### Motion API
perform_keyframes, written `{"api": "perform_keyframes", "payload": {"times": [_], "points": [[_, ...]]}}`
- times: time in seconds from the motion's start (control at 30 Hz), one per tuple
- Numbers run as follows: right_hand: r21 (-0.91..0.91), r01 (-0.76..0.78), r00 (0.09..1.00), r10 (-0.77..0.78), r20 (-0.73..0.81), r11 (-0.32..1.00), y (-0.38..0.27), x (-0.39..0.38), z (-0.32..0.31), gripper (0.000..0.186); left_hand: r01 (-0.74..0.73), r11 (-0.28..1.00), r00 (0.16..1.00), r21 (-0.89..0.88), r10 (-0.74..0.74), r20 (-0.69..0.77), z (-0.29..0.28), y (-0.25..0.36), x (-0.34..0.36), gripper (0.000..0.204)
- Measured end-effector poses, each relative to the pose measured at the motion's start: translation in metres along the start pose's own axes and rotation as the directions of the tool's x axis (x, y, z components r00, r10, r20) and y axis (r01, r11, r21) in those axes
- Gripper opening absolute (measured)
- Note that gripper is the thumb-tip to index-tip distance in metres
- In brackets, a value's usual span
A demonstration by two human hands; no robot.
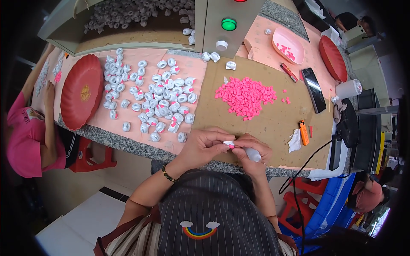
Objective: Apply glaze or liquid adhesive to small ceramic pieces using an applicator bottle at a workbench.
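1. Across the speckled bench (121,143), pink paper (111,126) runs under the white pieces (164,96) at your left, and brown sheet (265,132) runs under the heap of pink pieces (247,96).
2. Beyond the bench's far side you face a pale cabinet with a green button (229,24); a co-worker in a pink shirt (30,145) sits at your left, near a red stool (92,158).
3. Just above the bench's near edge, your left hand (198,147) pinches a small white-and-pink piece (229,144) between thumb and fingertips.
4. Your right hand (256,151) is curled around a pale bottle (253,155), its fingertips meeting at the same piece.
5. Your fingers cover much of that piece and part of the bottle, so you cannot tell their full shapes or whether the bottle's tip touches the piece.
6. The top rim cuts off a red light (240,1) and the cabinet; the grey pieces (128,15) inside it blur together.
7. To your right, a stretch of brown sheet lies between the pink heap and an orange lighter (303,133), with a phone (314,89) farther out.
8. Your dark apron (213,209) comes up close to the bench's near edge; a black cable (305,164) hangs over that edge at your right.
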State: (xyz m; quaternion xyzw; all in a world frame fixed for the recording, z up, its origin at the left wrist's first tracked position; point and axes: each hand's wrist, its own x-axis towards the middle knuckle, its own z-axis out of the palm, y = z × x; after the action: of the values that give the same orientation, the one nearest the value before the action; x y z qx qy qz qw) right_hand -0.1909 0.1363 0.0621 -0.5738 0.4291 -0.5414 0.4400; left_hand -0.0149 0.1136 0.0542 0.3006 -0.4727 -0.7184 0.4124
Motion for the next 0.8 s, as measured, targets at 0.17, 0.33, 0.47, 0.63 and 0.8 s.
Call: {"api": "perform_keyframes", "payload": {"times": [0.17, 0.33, 0.47, 0.63, 0.8], "points": [[-0.158, 0.134, 0.991, -0.136, -0.002, 0.978, -0.003, 0.001, 0.004, 0.012, -0.016, 1.0, 1.0, -0.008, 0.016, 0.006, -0.001, 0.0, 0.001, 0.023], [-0.219, 0.202, 0.979, -0.199, 0.037, 0.955, -0.004, 0.003, 0.007, 0.012, -0.017, 0.999, 0.998, 0.038, 0.014, 0.067, -0.003, -0.001, 0.0, 0.03], [-0.259, 0.235, 0.972, -0.231, 0.048, 0.937, -0.003, 0.005, 0.009, 0.013, -0.045, 0.999, 0.999, 0.012, 0.045, -0.022, 0.003, -0.004, -0.004, 0.029], [-0.225, 0.227, 0.974, -0.222, 0.046, 0.948, -0.003, 0.001, 0.008, 0.012, -0.078, 0.95, 0.995, 0.301, 0.094, -0.039, 0.008, 0.0, -0.004, 0.023], [-0.024, -0.052, 0.997, 0.05, -0.063, 0.998, 0.0, -0.006, 0.003, 0.012, -0.251, 0.507, 0.779, 0.824, 0.612, -0.139, -0.009, 0.057, -0.004, 0.018]]}}
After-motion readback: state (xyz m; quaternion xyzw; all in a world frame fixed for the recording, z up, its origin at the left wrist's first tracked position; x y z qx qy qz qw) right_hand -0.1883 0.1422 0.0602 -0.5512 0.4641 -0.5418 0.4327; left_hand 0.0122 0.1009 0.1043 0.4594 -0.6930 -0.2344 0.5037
